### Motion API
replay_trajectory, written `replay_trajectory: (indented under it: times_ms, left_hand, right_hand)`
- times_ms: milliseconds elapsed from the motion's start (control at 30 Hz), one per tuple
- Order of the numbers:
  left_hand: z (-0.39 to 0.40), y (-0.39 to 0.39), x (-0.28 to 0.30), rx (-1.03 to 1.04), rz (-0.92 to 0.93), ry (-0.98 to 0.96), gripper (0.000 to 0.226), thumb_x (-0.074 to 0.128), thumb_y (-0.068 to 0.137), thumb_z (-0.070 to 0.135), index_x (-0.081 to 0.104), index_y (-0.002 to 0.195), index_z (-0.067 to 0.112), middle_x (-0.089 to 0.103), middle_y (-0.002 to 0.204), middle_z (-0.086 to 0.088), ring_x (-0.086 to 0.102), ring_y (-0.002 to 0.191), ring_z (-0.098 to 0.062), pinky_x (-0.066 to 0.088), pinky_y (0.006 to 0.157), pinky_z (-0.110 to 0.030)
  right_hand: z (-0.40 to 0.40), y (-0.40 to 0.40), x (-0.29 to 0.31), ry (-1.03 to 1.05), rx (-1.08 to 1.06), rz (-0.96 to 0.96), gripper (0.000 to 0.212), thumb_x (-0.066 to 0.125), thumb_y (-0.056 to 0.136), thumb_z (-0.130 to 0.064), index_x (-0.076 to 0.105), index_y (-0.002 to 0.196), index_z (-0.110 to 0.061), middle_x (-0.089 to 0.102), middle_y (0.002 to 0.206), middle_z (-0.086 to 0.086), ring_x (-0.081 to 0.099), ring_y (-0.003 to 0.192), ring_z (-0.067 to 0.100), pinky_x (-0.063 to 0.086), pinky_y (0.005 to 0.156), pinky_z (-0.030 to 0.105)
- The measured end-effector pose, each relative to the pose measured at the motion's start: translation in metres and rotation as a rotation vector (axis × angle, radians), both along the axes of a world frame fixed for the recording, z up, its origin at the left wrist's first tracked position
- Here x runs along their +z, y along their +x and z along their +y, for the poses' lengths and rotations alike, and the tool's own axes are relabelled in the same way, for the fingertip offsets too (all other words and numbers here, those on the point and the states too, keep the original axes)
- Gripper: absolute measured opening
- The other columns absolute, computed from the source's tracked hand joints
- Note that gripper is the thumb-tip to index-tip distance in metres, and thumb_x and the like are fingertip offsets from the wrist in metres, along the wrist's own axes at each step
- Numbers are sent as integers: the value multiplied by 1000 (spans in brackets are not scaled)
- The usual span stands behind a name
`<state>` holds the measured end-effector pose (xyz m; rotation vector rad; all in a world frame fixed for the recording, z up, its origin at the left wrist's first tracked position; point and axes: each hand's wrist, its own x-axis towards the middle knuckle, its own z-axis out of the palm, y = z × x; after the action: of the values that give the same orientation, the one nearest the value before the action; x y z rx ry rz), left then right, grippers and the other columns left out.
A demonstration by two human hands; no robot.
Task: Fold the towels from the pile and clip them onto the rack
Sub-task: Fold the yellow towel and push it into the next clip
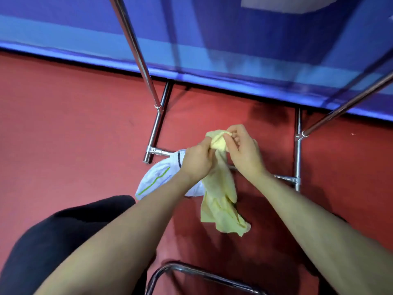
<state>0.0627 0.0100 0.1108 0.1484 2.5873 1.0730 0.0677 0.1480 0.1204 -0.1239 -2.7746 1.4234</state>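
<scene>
A pale yellow towel (221,201) hangs crumpled from both my hands above the red floor. My left hand (196,161) grips its bunched top edge. Just to the right, my right hand (244,150) pinches the same bunched edge between thumb and fingers. A white towel with a green stripe and a dark band (157,179) lies below my left wrist, partly hidden by my forearm. The chrome rack (156,122) stands in front of me, its slanted bars rising to the upper left and upper right. No clip is visible.
A blue barrier wall (212,50) runs along the back behind the rack. The rack's base tubes (297,158) rest on the red floor. A curved chrome tube (191,271) sits at the bottom centre, and my dark-clothed knee (63,235) fills the lower left.
</scene>
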Motion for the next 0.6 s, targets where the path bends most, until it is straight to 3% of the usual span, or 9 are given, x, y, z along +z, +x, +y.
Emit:
replay_trajectory:
  times_ms: [100,167,333,433,533,600]
  left_hand:
    - [1,7,54,20,66,39,29,38,92,22,54,111,8,68,96,-12,60,93,-34,43,89,-42]
    - [0,10,89,57,95,89,27,39,91,21,55,112,14,67,101,-6,60,100,-29,41,96,-43]
    - [-1,17,179,32,227,204,33,39,93,25,52,123,20,63,119,-1,54,118,-23,36,105,-39]
    - [-1,25,236,15,289,298,34,35,90,31,54,114,19,64,111,-1,55,111,-22,36,105,-43]
    - [-2,30,289,9,349,296,31,33,88,34,53,110,22,63,109,1,53,111,-26,39,101,-44]
    - [-3,35,321,-26,418,245,29,35,92,31,51,112,17,64,110,-3,53,110,-30,40,100,-46]
  right_hand:
    - [5,13,47,-70,-23,66,15,53,84,-39,54,98,-32,65,83,-11,63,80,16,52,77,43]
    - [8,26,75,-98,-3,124,24,54,81,-42,55,102,-32,68,92,-11,65,88,14,51,83,39]
    - [11,46,123,4,50,142,35,69,76,-29,62,109,-19,67,108,-5,60,105,20,40,97,45]
    - [11,52,152,91,45,70,42,73,79,-21,61,119,-16,59,123,-1,46,118,21,27,98,33]
    - [8,56,193,146,95,83,31,69,83,-23,64,113,-18,62,117,-1,46,115,20,22,84,29]
    - [7,57,224,143,78,135,11,64,87,-21,68,96,-17,66,97,-1,52,101,15,22,81,31]
